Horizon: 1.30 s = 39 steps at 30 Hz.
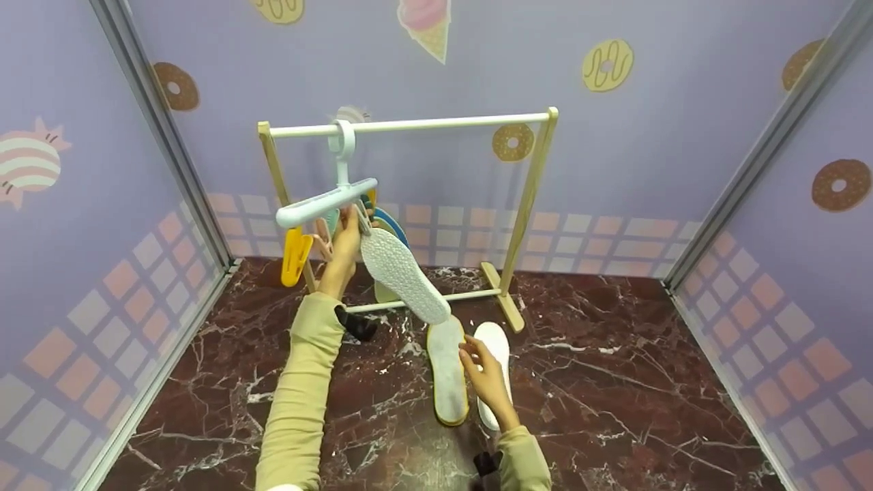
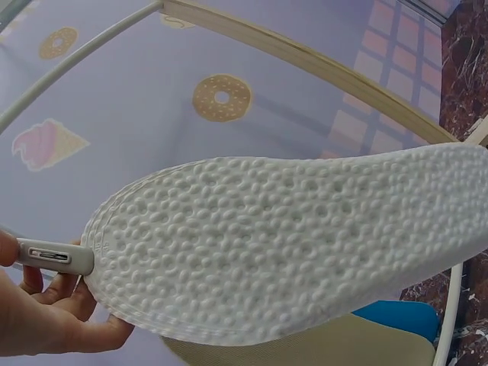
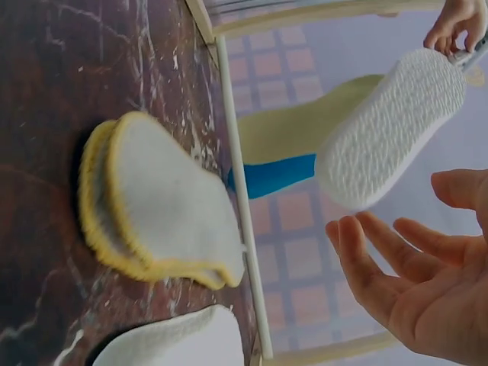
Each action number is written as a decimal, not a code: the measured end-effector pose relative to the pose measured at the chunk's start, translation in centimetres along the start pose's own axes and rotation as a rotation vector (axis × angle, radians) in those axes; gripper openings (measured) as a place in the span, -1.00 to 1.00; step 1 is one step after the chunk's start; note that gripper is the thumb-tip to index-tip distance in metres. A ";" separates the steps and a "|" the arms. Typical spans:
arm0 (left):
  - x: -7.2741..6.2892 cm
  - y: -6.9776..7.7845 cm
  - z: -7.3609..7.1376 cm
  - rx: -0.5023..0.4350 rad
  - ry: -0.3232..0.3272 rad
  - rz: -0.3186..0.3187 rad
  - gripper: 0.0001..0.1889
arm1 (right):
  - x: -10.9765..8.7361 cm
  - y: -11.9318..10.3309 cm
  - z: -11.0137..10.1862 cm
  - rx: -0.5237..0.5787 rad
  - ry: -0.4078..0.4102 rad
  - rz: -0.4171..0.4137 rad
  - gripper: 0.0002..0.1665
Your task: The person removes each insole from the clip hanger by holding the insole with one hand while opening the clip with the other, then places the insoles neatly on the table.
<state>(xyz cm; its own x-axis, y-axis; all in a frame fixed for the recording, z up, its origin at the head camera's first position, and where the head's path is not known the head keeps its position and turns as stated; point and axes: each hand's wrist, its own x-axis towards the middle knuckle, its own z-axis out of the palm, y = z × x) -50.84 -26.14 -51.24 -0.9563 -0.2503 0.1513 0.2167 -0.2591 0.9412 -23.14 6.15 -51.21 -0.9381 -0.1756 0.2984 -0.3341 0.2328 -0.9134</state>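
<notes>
A white insole (image 1: pixel 406 273) with a bumpy surface hangs slanted from a pale grey clip (image 2: pixel 57 257) at its upper end. My left hand (image 1: pixel 344 242) pinches that clip under the pale blue-white hanger (image 1: pixel 327 202), with fingertips behind the insole's edge. Lower down, my right hand (image 1: pixel 485 375) is apart from the hanging insole, fingers loosely spread and holding nothing. Beneath it lie stacked grey insoles with yellow fuzzy edges (image 3: pixel 168 198). Beside them is another white insole (image 1: pixel 492 341), partly covered by my right hand in the head view.
The hanger's hook loops over the white bar (image 1: pixel 443 124) of a wooden-legged rack (image 1: pixel 532 198). A yellow clip (image 1: pixel 293 256) dangles at the hanger's near end. Behind the white insole hang a beige insole (image 3: pixel 301 130) and a blue insole (image 3: pixel 282 175). Patterned walls enclose the dark marbled surface (image 1: pixel 614 409).
</notes>
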 end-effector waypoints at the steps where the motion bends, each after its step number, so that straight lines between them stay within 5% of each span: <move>1: 0.7 -0.7 -0.3 -0.002 -0.002 -0.005 -0.48 | 0.2 -0.2 0.1 0.001 -0.003 0.006 -0.61; 6: 3.9 -3.8 -2.2 -0.022 -0.053 -0.001 -0.40 | 1.2 -0.5 0.4 0.011 -0.015 0.010 -0.55; 8: 2.8 -2.6 -1.7 -0.018 -0.055 0.002 -0.42 | 1.8 -0.5 0.5 0.020 -0.025 -0.003 -0.53; 10: -0.2 0.3 -0.2 -0.010 -0.036 0.000 -0.45 | 2.3 -0.4 0.6 0.035 -0.037 -0.007 -0.50; 16: -13.8 13.8 6.7 0.119 0.035 -0.078 -0.55 | 3.2 -0.6 0.9 0.045 -0.046 -0.031 -0.44; 20: -17.7 17.8 8.6 0.124 0.042 -0.114 -0.60 | 3.4 -1.0 1.1 0.010 -0.021 -0.056 -0.44; 24: -18.1 18.3 8.9 0.087 0.059 -0.097 -0.65 | 3.5 -1.2 1.3 -0.009 0.013 -0.048 -0.46; 33: -16.3 16.4 8.2 0.016 0.043 0.020 -0.69 | 3.2 -1.3 1.5 -0.031 -0.049 -0.045 -0.63; 39: -16.1 16.4 7.9 0.053 0.000 -0.045 -0.56 | 2.8 -1.3 1.7 -0.054 -0.050 -0.045 -0.72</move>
<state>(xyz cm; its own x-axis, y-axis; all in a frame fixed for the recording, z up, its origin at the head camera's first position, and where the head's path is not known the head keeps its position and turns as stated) -33.40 -18.94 -35.80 -0.9648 -0.2397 0.1082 0.1626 -0.2206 0.9617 -25.18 3.75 -49.70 -0.9167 -0.2344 0.3237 -0.3818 0.2746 -0.8825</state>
